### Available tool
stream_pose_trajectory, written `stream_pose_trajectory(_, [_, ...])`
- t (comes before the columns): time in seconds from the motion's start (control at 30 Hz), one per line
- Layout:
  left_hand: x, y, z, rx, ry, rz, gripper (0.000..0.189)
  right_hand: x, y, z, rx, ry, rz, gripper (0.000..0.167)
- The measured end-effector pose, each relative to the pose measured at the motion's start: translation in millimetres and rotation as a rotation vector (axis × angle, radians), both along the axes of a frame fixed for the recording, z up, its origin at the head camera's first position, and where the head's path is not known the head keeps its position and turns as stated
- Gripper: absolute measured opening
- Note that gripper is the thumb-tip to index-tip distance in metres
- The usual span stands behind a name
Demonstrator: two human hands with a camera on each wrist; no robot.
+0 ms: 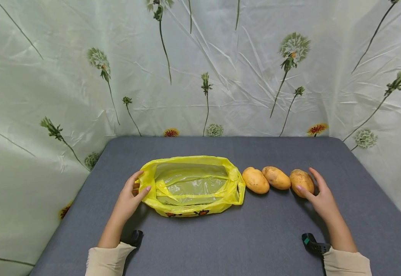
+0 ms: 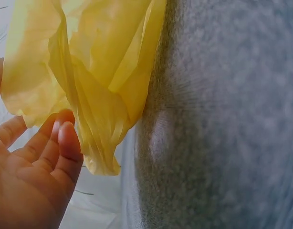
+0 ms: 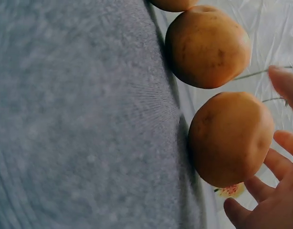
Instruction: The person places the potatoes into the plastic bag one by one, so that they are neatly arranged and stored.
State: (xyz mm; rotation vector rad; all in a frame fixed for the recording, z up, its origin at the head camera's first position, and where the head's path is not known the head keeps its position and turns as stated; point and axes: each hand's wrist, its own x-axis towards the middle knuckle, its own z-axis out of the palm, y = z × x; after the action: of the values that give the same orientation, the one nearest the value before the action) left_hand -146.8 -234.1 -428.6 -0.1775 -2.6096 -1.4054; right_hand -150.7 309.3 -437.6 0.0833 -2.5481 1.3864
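Observation:
A yellow plastic bag [image 1: 186, 210] lies on its base with its wide mouth facing up, and its inside shows bare plastic. At its left end is my left hand [image 1: 131, 195], thumb and index finger spread at the rim and the other fingers partly hidden behind the plastic. In the left wrist view, curled fingertips [image 2: 68, 138] meet the bag's gathered edge [image 2: 96, 119]. My right hand [image 1: 319, 197] is around the rightmost potato [image 1: 301, 181], fingers spread along its far right side and the thumb overlapping its front. The right wrist view shows the thumb [image 3: 285, 86] standing off this potato [image 3: 230, 138].
Two more potatoes, one in the middle [image 1: 276, 178] and one [image 1: 255, 180] close by the bag's right end, lie in a row. All rest on a grey cloth-covered table [image 1: 221, 241]. Behind it hangs a pale curtain [image 1: 193, 96] with printed flowers.

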Motion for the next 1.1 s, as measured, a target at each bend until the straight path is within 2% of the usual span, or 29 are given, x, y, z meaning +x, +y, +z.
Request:
stream_pose_trajectory(0.3, [0.0, 1.9, -1.6, 0.136, -0.050, -0.003, 0.061, 1.7, 4.5, -14.0, -0.143, 0.008, 0.025, 0.069])
stream_pose_trajectory(0.47, [-0.3, 2.3, -3.5, 0.235, -0.047, -0.024, 0.061, 2.0, 4.1, -16.4, -0.184, -0.015, 0.051, 0.068])
stream_pose_trajectory(0.73, [-0.2, 2.2, -4.2, 0.285, -0.057, -0.026, 0.063, 3.7, 3.6, -17.6, -0.157, 0.002, 0.017, 0.066])
stream_pose_trajectory(1.1, [-1.1, 2.2, -4.2, 0.311, -0.070, -0.022, 0.063, 1.2, 4.6, -13.8, -0.072, -0.031, -0.114, 0.071])
